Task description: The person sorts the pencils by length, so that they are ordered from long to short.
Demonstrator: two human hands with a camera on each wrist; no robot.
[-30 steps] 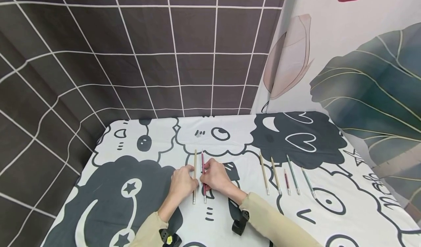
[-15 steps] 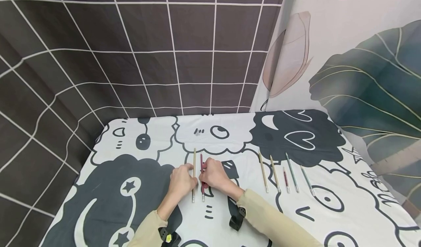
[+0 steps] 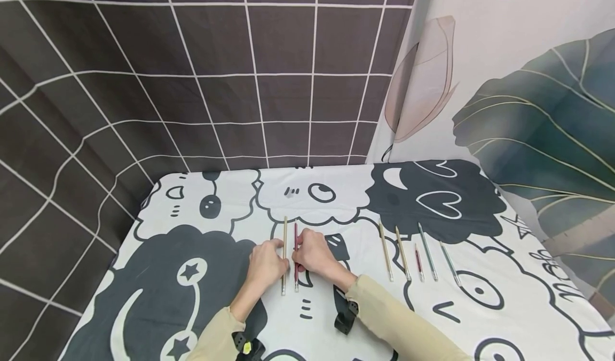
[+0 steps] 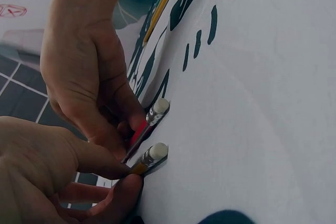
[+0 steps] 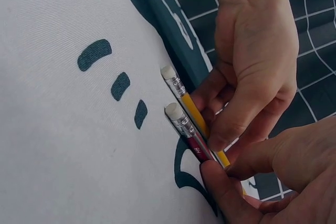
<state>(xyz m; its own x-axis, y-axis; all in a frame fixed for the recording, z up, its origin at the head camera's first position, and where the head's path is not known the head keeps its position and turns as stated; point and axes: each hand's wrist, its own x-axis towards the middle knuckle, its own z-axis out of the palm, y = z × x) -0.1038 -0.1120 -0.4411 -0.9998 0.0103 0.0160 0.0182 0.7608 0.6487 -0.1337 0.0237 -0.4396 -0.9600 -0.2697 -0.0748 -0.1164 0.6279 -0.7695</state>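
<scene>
Two pencils lie side by side on the patterned cloth, slightly apart, their white eraser ends toward the person. My left hand [image 3: 266, 265] pinches the yellow pencil [image 3: 285, 233] between thumb and fingers. Just to its right, my right hand [image 3: 314, 253] pinches the dark red pencil [image 3: 296, 283]. In the left wrist view, the yellow pencil's eraser end [image 4: 157, 151] is nearer than the red one's [image 4: 160, 106]. The right wrist view shows lettering on the red pencil [image 5: 197, 144], with the yellow pencil [image 5: 195, 113] beside it. Fingers cover the middle of both shafts.
To the right lie several more pencils: two yellow ones [image 3: 386, 251] [image 3: 402, 254], a short red one [image 3: 419, 262] and two green ones [image 3: 427, 251] [image 3: 450, 265]. A dark grid curtain [image 3: 283, 99] hangs behind the cloth-covered table [image 3: 326, 318].
The red pencil has shifted slightly away from the person, and its eraser end has come a little closer to the yellow pencil. The left hand and yellow pencil stay nearly still.
</scene>
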